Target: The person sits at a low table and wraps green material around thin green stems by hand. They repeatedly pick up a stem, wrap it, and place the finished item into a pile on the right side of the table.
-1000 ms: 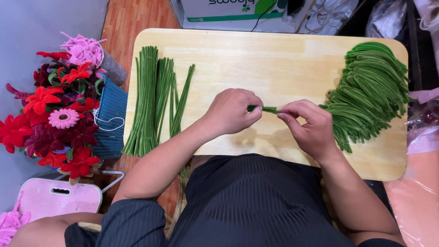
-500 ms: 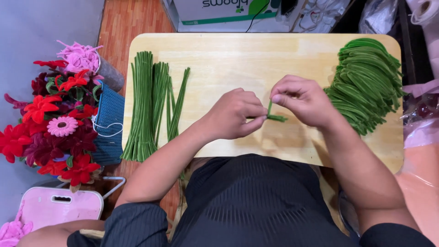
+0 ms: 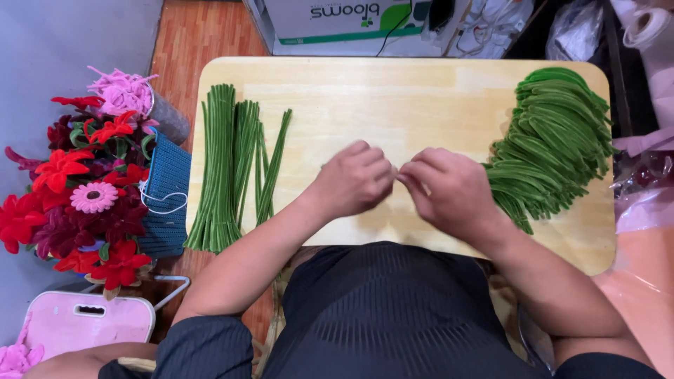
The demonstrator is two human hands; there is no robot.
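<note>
Two hands met, knuckles nearly touching, over the middle of a pale wooden counter (image 3: pixel 421 91) with rounded corners. The left hand (image 3: pixel 354 179) was curled narrow, fingers folded under; the right hand (image 3: pixel 449 186) was likewise bunched, fingertips turned toward the left. Whatever they pinched between them was hidden by the fingers, so I could not tell what either hand held.

The counter's far half lay bare between the two stocks of green stems, and a strip of bare wood ran between the hands and the near edge, which sat against the person's dark ribbed top (image 3: pixel 393 316). The left edge dropped to a red-brown floor (image 3: pixel 203 35); the right edge met pink wrapping (image 3: pixel 642 217).

A loose heap of curved green stems (image 3: pixel 554 140) lay just beside the right hand, its nearest ends close to the wrist, and spread to the counter's far right corner. Straight green stems (image 3: pixel 225 168) lay in a neat row along the left edge, well apart from the left hand, their near ends overhanging the counter's edge.

Off the counter to the left, a blue woven basket (image 3: pixel 165 196) stood against a mass of red, maroon and pink flowers (image 3: pixel 77 189), whose own holder was hidden. A grey pot (image 3: pixel 168 119) behind it carried pink strands (image 3: pixel 123 91). A pink case (image 3: pixel 88 323) with a handle slot lay on the floor nearer me. Beyond the far edge stood a white box (image 3: pixel 337 21).
</note>
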